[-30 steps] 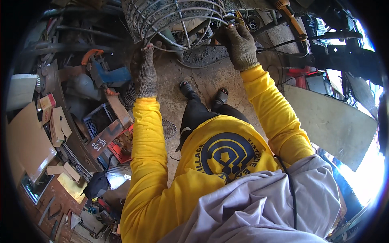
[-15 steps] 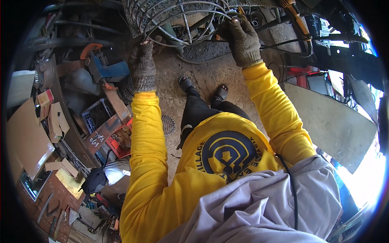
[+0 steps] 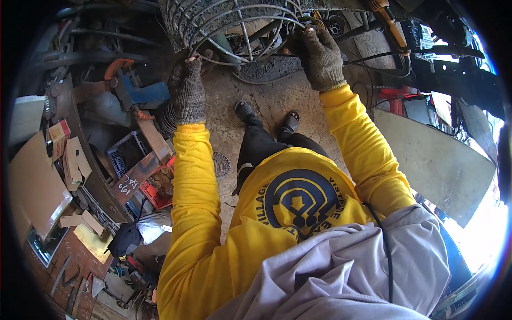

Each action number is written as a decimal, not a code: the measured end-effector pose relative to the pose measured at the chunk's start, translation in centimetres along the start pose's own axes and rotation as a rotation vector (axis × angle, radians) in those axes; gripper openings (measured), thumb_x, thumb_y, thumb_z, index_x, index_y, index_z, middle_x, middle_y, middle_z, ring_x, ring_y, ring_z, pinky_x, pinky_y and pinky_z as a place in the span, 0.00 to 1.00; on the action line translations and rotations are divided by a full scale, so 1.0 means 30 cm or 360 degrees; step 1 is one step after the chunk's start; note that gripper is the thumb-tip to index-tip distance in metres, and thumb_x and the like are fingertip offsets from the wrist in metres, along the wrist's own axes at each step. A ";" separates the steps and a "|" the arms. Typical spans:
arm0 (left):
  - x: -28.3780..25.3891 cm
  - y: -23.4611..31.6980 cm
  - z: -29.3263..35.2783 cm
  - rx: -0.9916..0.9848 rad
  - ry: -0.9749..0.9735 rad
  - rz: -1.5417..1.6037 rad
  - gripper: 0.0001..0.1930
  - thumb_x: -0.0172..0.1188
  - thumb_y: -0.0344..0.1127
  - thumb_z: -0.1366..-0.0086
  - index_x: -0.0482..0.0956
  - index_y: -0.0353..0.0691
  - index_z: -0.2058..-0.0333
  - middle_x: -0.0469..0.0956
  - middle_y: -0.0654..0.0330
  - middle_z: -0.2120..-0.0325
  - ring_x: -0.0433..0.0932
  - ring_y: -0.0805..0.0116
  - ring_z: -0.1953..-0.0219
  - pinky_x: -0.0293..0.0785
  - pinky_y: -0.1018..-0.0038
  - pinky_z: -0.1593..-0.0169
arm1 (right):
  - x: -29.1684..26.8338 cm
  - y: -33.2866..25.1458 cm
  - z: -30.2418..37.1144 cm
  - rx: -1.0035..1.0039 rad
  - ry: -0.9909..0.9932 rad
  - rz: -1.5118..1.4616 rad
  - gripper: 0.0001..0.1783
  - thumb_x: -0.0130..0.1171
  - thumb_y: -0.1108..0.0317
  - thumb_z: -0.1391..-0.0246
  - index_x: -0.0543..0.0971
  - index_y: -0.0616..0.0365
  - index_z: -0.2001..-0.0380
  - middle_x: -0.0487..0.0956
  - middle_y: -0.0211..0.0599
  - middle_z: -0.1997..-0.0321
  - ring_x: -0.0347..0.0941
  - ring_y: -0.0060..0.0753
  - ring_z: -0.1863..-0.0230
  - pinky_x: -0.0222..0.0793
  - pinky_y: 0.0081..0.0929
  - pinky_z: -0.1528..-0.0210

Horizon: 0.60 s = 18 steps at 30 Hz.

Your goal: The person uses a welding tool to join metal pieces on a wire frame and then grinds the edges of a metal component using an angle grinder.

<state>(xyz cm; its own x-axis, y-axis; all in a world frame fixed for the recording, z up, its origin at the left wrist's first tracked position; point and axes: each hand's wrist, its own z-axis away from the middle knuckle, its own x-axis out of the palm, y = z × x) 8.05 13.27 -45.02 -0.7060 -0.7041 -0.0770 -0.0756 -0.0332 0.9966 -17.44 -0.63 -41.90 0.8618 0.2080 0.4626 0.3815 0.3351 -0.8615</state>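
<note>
A round, basket-like wire frame [image 3: 245, 33] of curved metal rods and cross ribs is at the top of the view, its upper part cut off by the edge. My left hand [image 3: 188, 88], in a dark knitted glove, is closed on the frame's left side, with a bare fingertip showing. On the right side, my gloved right hand [image 3: 319, 57] pinches the end of the rim, thumb uppermost. Both arms reach forward in yellow sleeves. Behind the rods is a dark, rough surface with cluttered metal parts, hard to make out.
An orange-and-black power tool [image 3: 388, 24] lies beyond my right hand, with a black cable near it. At left are a blue metal piece [image 3: 144, 94], a red crate [image 3: 154, 193] and cardboard [image 3: 38, 184]. A grey panel [image 3: 434, 160] leans at right. Another wire piece [image 3: 221, 164] is by my feet.
Almost nothing differs. Both hands keep their hold on the wire frame, and the hands and frame sit very slightly lower in the view.
</note>
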 end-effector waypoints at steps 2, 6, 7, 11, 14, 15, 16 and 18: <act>0.010 0.011 0.005 0.0059 0.0017 0.0004 0.13 0.61 0.36 0.34 0.81 0.35 0.55 0.81 0.59 0.58 0.78 0.71 0.55 0.71 0.76 0.49 | -0.008 0.001 -0.005 0.0039 0.0015 0.0019 0.15 0.54 0.67 0.36 0.71 0.60 0.48 0.78 0.44 0.55 0.79 0.41 0.55 0.79 0.37 0.52; -0.025 -0.057 -0.010 -0.0179 -0.0007 0.0463 0.14 0.61 0.38 0.34 0.81 0.35 0.55 0.81 0.60 0.59 0.77 0.71 0.57 0.71 0.75 0.50 | -0.010 -0.046 0.032 0.0076 -0.0116 -0.0324 0.23 0.52 0.61 0.35 0.66 0.58 0.40 0.75 0.46 0.51 0.78 0.42 0.53 0.78 0.42 0.50; -0.032 -0.068 -0.012 -0.0197 -0.0022 0.0534 0.14 0.61 0.38 0.34 0.81 0.35 0.55 0.81 0.60 0.59 0.77 0.71 0.57 0.71 0.75 0.50 | -0.050 -0.033 0.036 0.0041 -0.0102 -0.0179 0.28 0.49 0.54 0.34 0.63 0.57 0.37 0.74 0.47 0.49 0.76 0.46 0.50 0.75 0.46 0.47; -0.020 -0.008 -0.018 -0.0397 -0.0300 0.1108 0.14 0.61 0.38 0.34 0.80 0.35 0.55 0.80 0.59 0.57 0.77 0.70 0.56 0.71 0.75 0.49 | -0.166 -0.082 0.084 0.0105 0.0102 -0.0099 0.36 0.40 0.41 0.34 0.58 0.58 0.34 0.71 0.50 0.47 0.71 0.55 0.44 0.66 0.54 0.39; -0.028 -0.042 -0.018 -0.0332 -0.0421 0.1134 0.16 0.60 0.38 0.33 0.78 0.33 0.53 0.79 0.57 0.56 0.77 0.69 0.55 0.71 0.74 0.48 | -0.235 -0.151 0.128 0.0051 0.0236 -0.0155 0.30 0.37 0.50 0.31 0.63 0.64 0.39 0.75 0.46 0.52 0.76 0.43 0.54 0.74 0.43 0.46; -0.009 -0.026 -0.013 -0.0306 -0.0335 0.0992 0.16 0.59 0.38 0.33 0.78 0.33 0.52 0.79 0.56 0.55 0.77 0.68 0.54 0.71 0.74 0.47 | -0.278 -0.174 0.138 0.0026 0.0269 -0.0029 0.31 0.34 0.48 0.31 0.65 0.63 0.40 0.75 0.46 0.53 0.75 0.42 0.53 0.71 0.43 0.44; 0.007 -0.009 0.006 -0.0277 -0.0251 0.0849 0.17 0.58 0.38 0.32 0.77 0.33 0.51 0.79 0.56 0.54 0.77 0.68 0.53 0.71 0.74 0.46 | -0.356 -0.185 0.139 -0.0070 0.0258 0.0035 0.30 0.36 0.49 0.31 0.65 0.63 0.40 0.75 0.46 0.54 0.75 0.41 0.54 0.73 0.41 0.45; 0.042 0.058 0.019 -0.0248 -0.0135 0.0386 0.18 0.56 0.39 0.31 0.76 0.33 0.49 0.79 0.56 0.53 0.76 0.67 0.52 0.71 0.75 0.45 | -0.459 -0.229 0.139 -0.0288 0.0268 0.0165 0.27 0.40 0.52 0.31 0.66 0.62 0.41 0.75 0.44 0.55 0.76 0.39 0.55 0.75 0.37 0.48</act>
<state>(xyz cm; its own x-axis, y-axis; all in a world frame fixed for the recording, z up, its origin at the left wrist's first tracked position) 6.63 12.72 -43.39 -0.7468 -0.6434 0.1685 0.2070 0.0159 0.9782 -33.33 -1.98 -41.47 0.9371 0.0718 0.3415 0.3287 0.1472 -0.9329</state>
